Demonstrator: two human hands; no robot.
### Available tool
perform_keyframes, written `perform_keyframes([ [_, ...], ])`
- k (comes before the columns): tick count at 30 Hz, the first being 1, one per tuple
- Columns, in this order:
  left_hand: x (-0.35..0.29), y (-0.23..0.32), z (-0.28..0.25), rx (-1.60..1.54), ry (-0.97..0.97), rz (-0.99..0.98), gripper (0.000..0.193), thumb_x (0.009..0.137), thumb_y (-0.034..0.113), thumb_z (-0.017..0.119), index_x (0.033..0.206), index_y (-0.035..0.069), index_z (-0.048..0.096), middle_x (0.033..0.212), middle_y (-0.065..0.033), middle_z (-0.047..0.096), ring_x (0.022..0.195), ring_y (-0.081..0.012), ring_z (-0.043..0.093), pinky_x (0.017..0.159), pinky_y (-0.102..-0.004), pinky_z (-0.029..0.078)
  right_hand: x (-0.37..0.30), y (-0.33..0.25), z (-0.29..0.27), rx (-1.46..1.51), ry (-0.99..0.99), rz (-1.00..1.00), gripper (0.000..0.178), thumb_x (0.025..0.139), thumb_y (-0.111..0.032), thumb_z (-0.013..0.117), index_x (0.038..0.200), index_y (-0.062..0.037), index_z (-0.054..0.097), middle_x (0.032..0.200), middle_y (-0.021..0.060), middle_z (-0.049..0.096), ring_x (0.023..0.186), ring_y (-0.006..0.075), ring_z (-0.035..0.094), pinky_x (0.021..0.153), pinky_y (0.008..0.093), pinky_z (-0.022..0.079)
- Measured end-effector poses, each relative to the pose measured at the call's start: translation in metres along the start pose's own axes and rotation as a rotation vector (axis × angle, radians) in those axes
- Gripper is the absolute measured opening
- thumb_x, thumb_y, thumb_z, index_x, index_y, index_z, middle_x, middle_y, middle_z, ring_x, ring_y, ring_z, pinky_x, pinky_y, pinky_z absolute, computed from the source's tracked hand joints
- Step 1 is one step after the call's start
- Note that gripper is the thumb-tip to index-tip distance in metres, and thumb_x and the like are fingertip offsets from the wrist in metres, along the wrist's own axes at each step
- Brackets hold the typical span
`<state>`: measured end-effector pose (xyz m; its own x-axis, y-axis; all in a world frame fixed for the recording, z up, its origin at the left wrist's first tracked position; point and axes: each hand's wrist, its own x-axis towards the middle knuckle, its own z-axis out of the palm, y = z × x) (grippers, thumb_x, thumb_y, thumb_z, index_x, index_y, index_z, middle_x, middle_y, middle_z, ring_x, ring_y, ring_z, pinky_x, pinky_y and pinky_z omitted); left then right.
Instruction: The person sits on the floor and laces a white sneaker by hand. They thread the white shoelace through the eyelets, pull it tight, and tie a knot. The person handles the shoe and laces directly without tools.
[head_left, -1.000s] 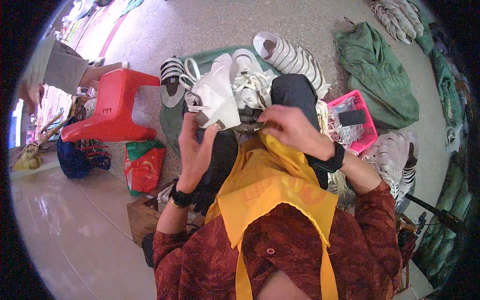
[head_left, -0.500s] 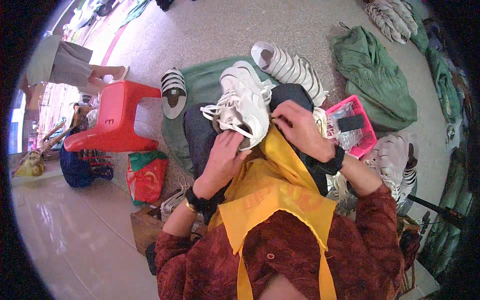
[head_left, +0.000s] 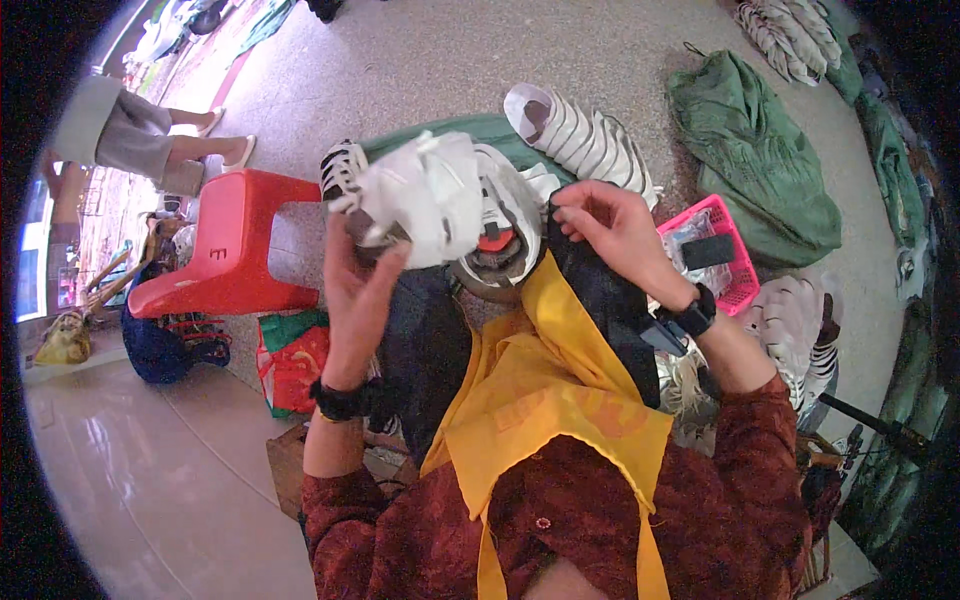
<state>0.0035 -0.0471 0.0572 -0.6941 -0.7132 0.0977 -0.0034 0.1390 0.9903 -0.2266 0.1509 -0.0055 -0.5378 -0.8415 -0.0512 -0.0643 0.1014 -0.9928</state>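
My left hand [head_left: 362,295] grips a white shoe upper [head_left: 425,200] by its lower edge, fingers on one side and thumb on the other. The upper is lifted over my left thigh and blurred by motion. Between my knees lies another white shoe upper [head_left: 520,200], with a red and black patch showing in its opening. My right hand [head_left: 610,225] is above my right knee, thumb and fingers pinched together; what they hold, if anything, I cannot make out. Below both hands a yellow apron [head_left: 560,370] covers my lap.
A row of nested white uppers [head_left: 585,140] lies ahead on a green cloth [head_left: 400,135]. At left stands a red plastic stool [head_left: 225,240]. On the right are a pink basket [head_left: 742,280], a green sack [head_left: 750,150] and more uppers [head_left: 785,320]. A person [head_left: 140,130] stands far left.
My left hand has moved left, lifting the white upper off the one between my knees. My right hand has shifted a little right and up, away from the uppers.
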Motion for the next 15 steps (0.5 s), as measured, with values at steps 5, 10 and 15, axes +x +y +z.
perform_keyframes([
  [5,0.039,0.014,-0.003,0.033,-0.017,0.022,0.053,0.092,0.001,0.068,0.139,0.002,0.044,0.128,-0.0078,0.057,0.117,-0.0162,0.055,0.102,-0.0309,0.044,0.062,-0.032,0.010,0.204,-0.185,-0.022,0.033,0.102,-0.021,0.061,0.127,0.0011,0.063,0.113,0.0077,0.070,0.104,0.0155,0.067,0.093,0.0304,0.054],
  [10,0.074,0.005,0.000,0.029,-0.075,0.027,0.055,0.092,0.003,0.069,0.140,0.001,0.041,0.129,-0.0081,0.056,0.116,-0.0155,0.055,0.101,-0.0302,0.044,0.117,-0.057,0.031,0.610,-0.353,0.150,0.040,0.105,-0.025,0.056,0.134,0.0031,0.056,0.125,0.0081,0.065,0.113,0.0156,0.065,0.101,0.0314,0.053],
  [15,0.107,-0.013,0.009,-0.058,-0.179,-0.008,0.057,0.092,0.002,0.068,0.141,0.002,0.039,0.129,-0.0091,0.054,0.118,-0.0156,0.054,0.101,-0.0309,0.045,0.144,-0.071,0.052,0.740,-0.335,0.183,0.030,0.100,-0.021,0.064,0.123,-0.0005,0.063,0.118,0.0073,0.070,0.105,0.0149,0.069,0.089,0.0305,0.058],
])
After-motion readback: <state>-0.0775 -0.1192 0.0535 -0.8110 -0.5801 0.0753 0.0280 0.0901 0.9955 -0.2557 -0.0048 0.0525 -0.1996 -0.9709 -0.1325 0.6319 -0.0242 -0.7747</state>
